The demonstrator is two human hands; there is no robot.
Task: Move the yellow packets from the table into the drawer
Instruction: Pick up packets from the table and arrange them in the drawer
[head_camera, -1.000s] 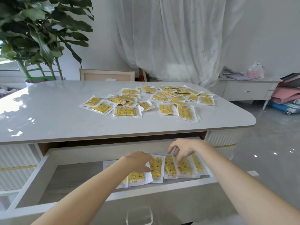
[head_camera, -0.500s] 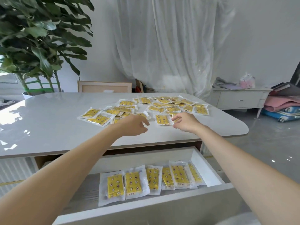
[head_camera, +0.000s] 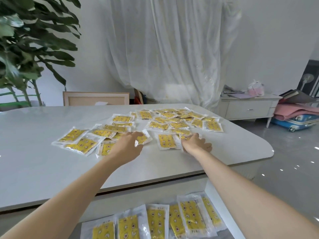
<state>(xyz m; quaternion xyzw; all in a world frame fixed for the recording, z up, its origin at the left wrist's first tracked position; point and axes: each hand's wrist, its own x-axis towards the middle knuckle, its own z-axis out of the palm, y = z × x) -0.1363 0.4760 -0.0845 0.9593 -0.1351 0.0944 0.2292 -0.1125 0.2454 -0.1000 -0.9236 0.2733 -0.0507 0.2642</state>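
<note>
The wide white glossy counter (head_camera: 43, 161) carries a loose spread of many yellow packets (head_camera: 172, 121) in clear wrap on its far right part. Under the counter's near edge the white drawer (head_camera: 211, 188) stands open, with a row of the same packets (head_camera: 157, 221) inside. Over the counter's middle, the left hand (head_camera: 127, 145) touches one packet with bent fingers, and the right hand (head_camera: 195, 144) lies on another. If either hand really grips, I cannot tell.
</note>
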